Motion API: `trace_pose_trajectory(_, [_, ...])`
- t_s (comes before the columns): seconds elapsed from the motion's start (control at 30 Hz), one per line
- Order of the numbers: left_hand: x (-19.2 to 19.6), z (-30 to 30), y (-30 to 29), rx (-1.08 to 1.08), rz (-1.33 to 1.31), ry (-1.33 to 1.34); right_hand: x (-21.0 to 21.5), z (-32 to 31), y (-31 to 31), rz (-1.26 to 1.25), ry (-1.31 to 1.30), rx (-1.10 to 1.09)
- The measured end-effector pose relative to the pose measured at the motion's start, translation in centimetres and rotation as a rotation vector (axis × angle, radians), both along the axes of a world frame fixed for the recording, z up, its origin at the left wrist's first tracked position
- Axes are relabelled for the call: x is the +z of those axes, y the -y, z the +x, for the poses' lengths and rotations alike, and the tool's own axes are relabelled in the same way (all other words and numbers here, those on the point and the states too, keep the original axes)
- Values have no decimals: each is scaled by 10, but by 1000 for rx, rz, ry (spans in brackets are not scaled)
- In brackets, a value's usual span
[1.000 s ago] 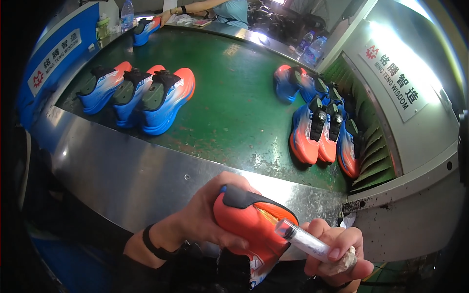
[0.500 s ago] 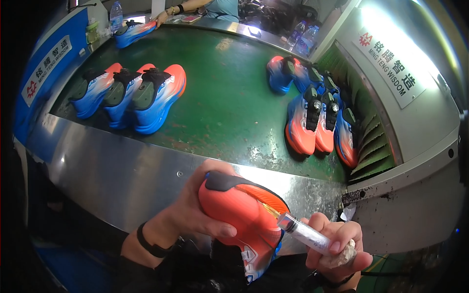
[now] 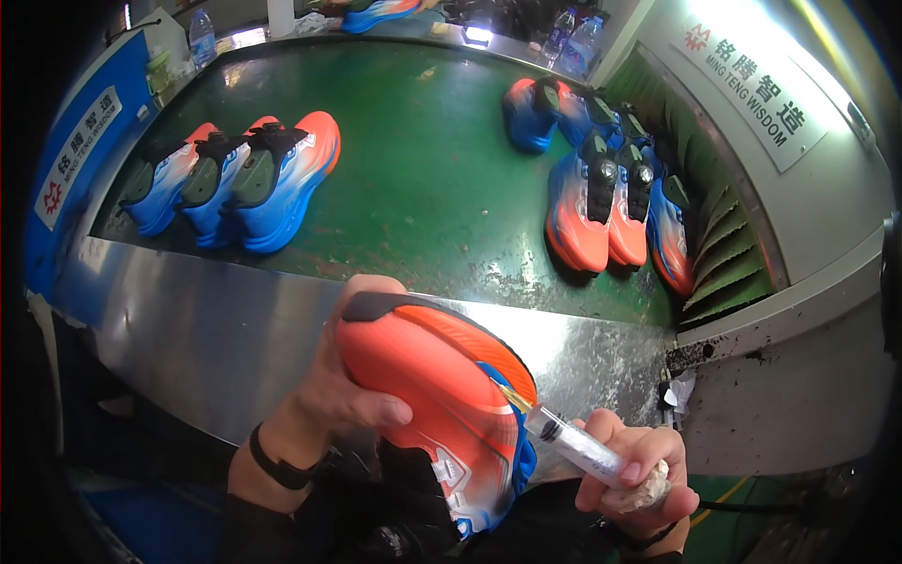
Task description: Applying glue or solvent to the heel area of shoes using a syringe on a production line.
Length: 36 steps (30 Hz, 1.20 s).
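Note:
My left hand (image 3: 331,390) grips a coral-red, white and blue sneaker (image 3: 421,381) around its toe end, sole edge tilted up and to the right. The sole shows a bright orange band and a black toe piece. In my right hand (image 3: 648,465) is a clear plastic syringe (image 3: 581,449), fingers wrapped round its barrel and rear end. A whitish lump (image 3: 648,493) covers that rear end. The syringe's thin yellow tip (image 3: 512,399) points at the seam between upper and sole, near a blue part; whether it touches cannot be made out.
A green conveyor belt (image 3: 423,179) lies beyond a metal ledge (image 3: 216,329). Three similar sneakers (image 3: 282,188) stand at left, and several more (image 3: 578,211) at right by a slatted green curtain (image 3: 738,254). Another shoe (image 3: 381,13) shows at the far edge, near bottles (image 3: 202,39).
The sneaker has shifted left and up and turned slightly. The syringe tip is farther along the seam, toward the blue part. Across the belt, another person's held shoe has moved right.

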<state>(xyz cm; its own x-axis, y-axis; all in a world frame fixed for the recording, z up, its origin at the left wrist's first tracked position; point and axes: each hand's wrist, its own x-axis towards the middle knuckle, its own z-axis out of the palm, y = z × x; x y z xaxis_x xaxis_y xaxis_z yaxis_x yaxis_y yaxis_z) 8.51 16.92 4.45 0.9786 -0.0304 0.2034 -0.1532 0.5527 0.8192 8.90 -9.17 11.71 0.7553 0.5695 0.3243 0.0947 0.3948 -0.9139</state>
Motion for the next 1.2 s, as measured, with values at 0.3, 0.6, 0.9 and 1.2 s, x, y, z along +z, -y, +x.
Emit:
trace_pose_trajectory(0.3, [2, 2, -1, 48, -8, -62, -10, -13, 17, -55, -118, -56])
trace_pose_trajectory(0.6, [-6, -2, -8, 80, -2, -126, -24, -30, 33, -73, -204, 4])
trace_pose_trajectory(0.9, [-15, 10, -9, 66, 38, -144, -51, -44, 53, -105, -266, 35])
trace_pose_trajectory(1.2, [-39, 26, -21, 198, 132, -176, -75, -56, 78, -80, -345, 0])
